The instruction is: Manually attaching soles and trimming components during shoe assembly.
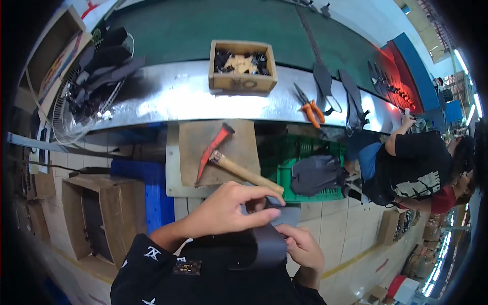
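Observation:
A dark grey, smooth, curved flat piece (272,246) is held in front of my body. My left hand (229,208) reaches across from the left, its thumb and fingers closed round a dark part at the upper end of the piece. My right hand (304,249) grips the right edge, thumb on top and the other fingers partly hidden. Just beyond my hands, a hammer with a red head (213,150) and wooden handle lies on a brown board (190,137). Its handle end comes close to my left fingertips.
Along the metal ledge (168,101) stand a wooden box (243,82) of small parts, orange-handled pliers (310,109) and dark sole-shaped pieces (351,94). A green crate (325,194) holds grey pieces. At left sit a cardboard box (119,203) and a blue bin (155,203). Another person (417,157) works at right.

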The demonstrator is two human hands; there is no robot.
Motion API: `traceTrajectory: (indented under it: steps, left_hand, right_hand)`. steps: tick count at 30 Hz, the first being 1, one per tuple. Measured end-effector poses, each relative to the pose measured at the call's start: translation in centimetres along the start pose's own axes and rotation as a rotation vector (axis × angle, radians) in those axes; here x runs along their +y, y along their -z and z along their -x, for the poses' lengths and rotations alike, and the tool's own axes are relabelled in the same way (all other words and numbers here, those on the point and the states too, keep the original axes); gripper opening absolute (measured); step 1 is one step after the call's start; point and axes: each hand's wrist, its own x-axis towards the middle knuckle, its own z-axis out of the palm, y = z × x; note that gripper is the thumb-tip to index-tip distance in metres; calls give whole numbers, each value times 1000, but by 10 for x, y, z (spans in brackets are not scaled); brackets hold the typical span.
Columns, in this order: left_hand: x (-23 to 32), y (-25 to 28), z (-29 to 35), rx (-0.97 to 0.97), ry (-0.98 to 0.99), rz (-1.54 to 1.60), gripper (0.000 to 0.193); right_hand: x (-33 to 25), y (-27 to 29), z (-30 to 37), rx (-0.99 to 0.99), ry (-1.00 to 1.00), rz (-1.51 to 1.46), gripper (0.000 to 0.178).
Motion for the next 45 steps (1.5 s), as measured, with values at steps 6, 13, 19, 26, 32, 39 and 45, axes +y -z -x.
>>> traceTrajectory:
  steps: [6, 13, 19, 26, 32, 39, 45]
  left_hand:
    - [18, 4, -1, 53, 128, -76, 34]
    - [15, -20, -25, -113, 152, 182, 43]
    - [5, -43, -66, -4, 208, 249, 58]
    - [1, -58, -215, -24, -95, -769, 46]
    - [-63, -14, -389, -433, -702, -1802, 70]
    - [22, 30, -353, -122, -576, -936, 52]
    - [86, 72, -216, 269, -698, -232, 52]
  right_hand:
    - [-3, -1, -10, -112, 404, -95, 30]
    - [-6, -1, -1, 118, 620, -233, 22]
    - [45, 24, 27, 612, 284, -95, 14]
    - [242, 142, -33, 1187, 119, -280, 19]
    - [284, 167, -59, 1143, -316, 86, 31]
    - [140, 112, -46, 1170, 191, 313, 28]
    - [43, 2, -104, 639, 508, 862, 52]
